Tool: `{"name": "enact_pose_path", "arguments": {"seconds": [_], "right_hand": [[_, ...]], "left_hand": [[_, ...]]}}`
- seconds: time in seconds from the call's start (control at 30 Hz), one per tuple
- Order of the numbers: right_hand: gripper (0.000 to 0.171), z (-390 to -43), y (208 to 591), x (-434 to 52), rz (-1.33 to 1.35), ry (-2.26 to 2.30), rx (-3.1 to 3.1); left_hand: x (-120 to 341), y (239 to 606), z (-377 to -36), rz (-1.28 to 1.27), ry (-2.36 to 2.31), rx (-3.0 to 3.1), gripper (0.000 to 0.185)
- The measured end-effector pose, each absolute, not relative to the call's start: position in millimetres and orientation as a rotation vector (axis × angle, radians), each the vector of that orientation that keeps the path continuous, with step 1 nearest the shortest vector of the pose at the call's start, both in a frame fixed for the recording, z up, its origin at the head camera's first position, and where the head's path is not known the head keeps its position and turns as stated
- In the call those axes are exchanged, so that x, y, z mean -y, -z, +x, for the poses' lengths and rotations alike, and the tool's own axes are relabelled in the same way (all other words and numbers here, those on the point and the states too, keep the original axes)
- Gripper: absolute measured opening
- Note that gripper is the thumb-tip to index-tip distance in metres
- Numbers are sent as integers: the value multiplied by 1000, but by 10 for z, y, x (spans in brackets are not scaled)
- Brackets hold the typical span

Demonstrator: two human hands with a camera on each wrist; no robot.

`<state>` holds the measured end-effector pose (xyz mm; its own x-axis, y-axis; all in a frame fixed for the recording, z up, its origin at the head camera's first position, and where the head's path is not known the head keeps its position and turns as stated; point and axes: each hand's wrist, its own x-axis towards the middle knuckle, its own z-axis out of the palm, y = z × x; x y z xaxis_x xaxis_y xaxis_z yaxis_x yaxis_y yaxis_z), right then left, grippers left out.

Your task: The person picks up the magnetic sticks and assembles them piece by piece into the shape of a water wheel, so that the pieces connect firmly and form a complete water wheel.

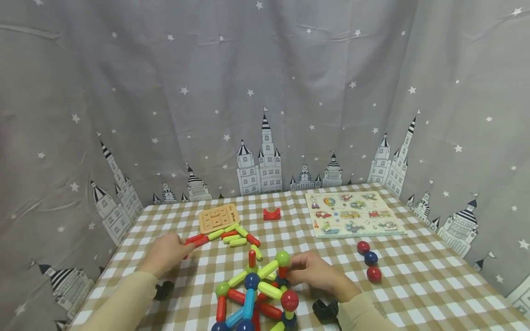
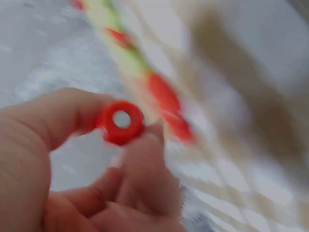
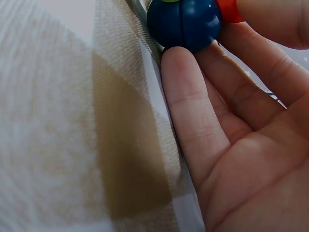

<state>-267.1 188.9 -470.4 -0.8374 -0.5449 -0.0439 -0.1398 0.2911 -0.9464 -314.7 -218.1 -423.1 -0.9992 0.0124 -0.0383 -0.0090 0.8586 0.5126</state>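
Observation:
My left hand (image 1: 167, 252) is at the left of the table and pinches a red magnetic rod (image 2: 107, 126) between thumb and fingers; the metal dot in its end faces the left wrist camera. A structure of rods and balls stands at the front middle, with a dark blue ball (image 1: 251, 281) near its top. At its right side my right hand (image 1: 312, 272) grips an upright red rod (image 1: 282, 272), which has a green ball (image 1: 283, 258) above it. A fingertip touches the blue ball (image 3: 186, 24) under that rod. The wrist hides part of this grip.
Loose yellow-green and red rods (image 1: 238, 242) lie behind the structure. Farther back are a wooden number board (image 1: 218, 218), a red curved block (image 1: 271, 214) and a picture puzzle board (image 1: 356, 214). Red and blue balls, including a blue one (image 1: 371, 258), lie at the right.

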Motion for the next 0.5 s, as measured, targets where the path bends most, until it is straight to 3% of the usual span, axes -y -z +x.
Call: {"name": "enact_pose_path", "arguments": {"seconds": [0.2,0.5], "right_hand": [[26,-2663,4705,-1896,-618,1569,-2228],[28,-2658,4713,-1879,-608,1585,-2167]], "left_hand": [[1525,3944,-2857,100,-1305,-2618,39],[1057,3939,-2592,264,-1381,-2384,47]]}}
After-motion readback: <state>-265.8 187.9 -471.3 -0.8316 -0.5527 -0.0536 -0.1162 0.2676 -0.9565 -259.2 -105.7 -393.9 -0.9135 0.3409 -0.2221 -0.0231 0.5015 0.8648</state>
